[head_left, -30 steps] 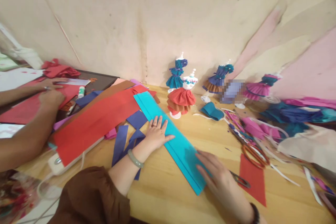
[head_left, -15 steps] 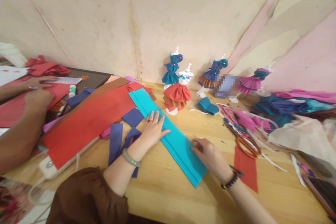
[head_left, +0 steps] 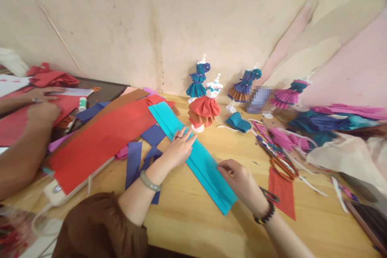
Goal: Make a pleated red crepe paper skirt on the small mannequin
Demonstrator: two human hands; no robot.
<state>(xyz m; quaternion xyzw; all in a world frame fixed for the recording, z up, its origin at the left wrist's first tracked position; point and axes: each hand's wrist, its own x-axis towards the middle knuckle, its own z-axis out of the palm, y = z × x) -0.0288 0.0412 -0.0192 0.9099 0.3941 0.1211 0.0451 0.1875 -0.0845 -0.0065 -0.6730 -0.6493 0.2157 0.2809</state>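
Note:
A long turquoise strip [head_left: 205, 165], of cloth or paper, lies slantwise on the wooden table with a lengthwise crease near its lower edge. My left hand [head_left: 181, 147] lies flat across its upper middle, fingers stretched out and pointing to the upper right. At the strip's right edge, lower down, my right hand [head_left: 237, 177] is closed in a pinch, with thumb and index finger at that edge. Under the strip's far end sits a red strip [head_left: 105, 137]. Dark blue pieces [head_left: 133, 161] are scattered beside my left forearm.
Small dress forms stand by the wall, one in a red skirt [head_left: 204, 109]. Orange-handled scissors [head_left: 284, 168] rest on a red piece [head_left: 281, 197] at right, near a phone [head_left: 367, 221]. A power strip [head_left: 59, 191] and another person's hands [head_left: 44, 109] are at left.
My left hand has shifted slightly to the right along the strip, its fingers closer together. My right hand's fingertips have moved a little left and closed at the strip's edge.

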